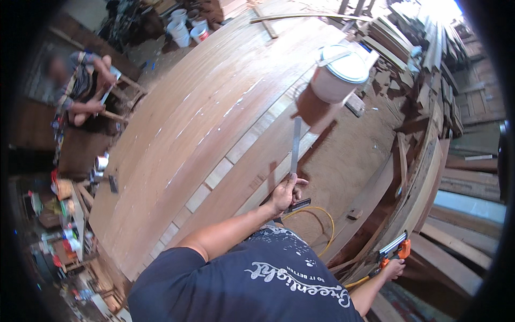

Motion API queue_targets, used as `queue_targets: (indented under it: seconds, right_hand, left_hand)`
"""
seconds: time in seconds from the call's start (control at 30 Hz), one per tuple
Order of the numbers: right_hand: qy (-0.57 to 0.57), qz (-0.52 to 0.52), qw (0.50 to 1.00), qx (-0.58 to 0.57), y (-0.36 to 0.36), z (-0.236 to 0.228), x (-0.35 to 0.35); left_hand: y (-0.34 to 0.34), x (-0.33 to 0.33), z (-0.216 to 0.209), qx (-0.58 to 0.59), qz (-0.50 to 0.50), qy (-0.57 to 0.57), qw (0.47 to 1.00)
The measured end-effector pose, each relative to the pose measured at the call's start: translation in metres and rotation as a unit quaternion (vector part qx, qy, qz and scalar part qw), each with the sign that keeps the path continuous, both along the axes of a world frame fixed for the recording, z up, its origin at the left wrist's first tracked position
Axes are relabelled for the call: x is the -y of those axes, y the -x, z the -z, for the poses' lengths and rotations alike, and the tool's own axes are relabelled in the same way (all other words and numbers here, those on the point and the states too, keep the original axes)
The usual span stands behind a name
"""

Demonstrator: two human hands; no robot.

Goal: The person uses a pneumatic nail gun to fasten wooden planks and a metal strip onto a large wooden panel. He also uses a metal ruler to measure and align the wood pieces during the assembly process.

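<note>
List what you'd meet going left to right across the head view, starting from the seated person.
Seated person → small dark block on the panel's edge → wide wooden plank panel → left hand holding a metal square → white bucket → right hand on an orange clamp.

Wood workshop: planks [429, 48], panel [204, 134].

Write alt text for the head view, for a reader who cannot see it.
The person's left hand holds a long metal square upright against a wide curved surface of reddish wooden planks; the right hand grips an orange clamp on a wooden beam. A white plastic bucket sits further along.
</note>
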State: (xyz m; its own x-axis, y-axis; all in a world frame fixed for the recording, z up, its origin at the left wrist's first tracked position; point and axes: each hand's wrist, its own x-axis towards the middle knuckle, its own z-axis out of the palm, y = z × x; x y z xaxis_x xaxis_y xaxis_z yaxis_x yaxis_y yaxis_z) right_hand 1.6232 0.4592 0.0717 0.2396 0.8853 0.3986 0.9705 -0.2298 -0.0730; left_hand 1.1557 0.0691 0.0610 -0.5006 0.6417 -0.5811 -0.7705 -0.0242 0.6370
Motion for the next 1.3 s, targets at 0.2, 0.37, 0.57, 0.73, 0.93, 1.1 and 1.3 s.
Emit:
queue_targets:
  seconds: [0.2,0.37,0.57,0.73,0.93,1.1,1.3]
  right_hand:
    - [0.343,-0.507,0.707,-0.354,0.272,-0.024,0.117]
    - [0.405,-0.672,0.570,-0.245,0.415,-0.053,0.276]
    - [0.661,-0.573,0.438,-0.207,0.440,-0.017,0.297]
    - [0.699,-0.557,0.432,-0.118,0.456,-0.027,0.346]
    - [0.588,-0.641,0.492,-0.023,0.452,0.004,0.393]
    - [0.533,-0.688,0.493,0.004,0.447,0.021,0.392]
    - [0.523,-0.724,0.448,0.033,0.458,0.027,0.391]
  left_hand:
    - [-0.023,-0.025,0.032,-0.196,-0.030,-0.035,0.979]
    - [-0.018,-0.002,0.030,-0.295,-0.042,0.033,0.954]
    - [-0.016,0.087,0.019,-0.462,0.097,0.236,0.850]
    - [-0.021,0.158,0.020,-0.614,0.022,0.257,0.746]
    - [-0.016,0.206,0.026,-0.594,-0.077,0.380,0.704]
    - [0.009,0.222,0.038,-0.588,-0.108,0.497,0.629]
    - [0.021,0.224,0.047,-0.607,-0.059,0.503,0.612]
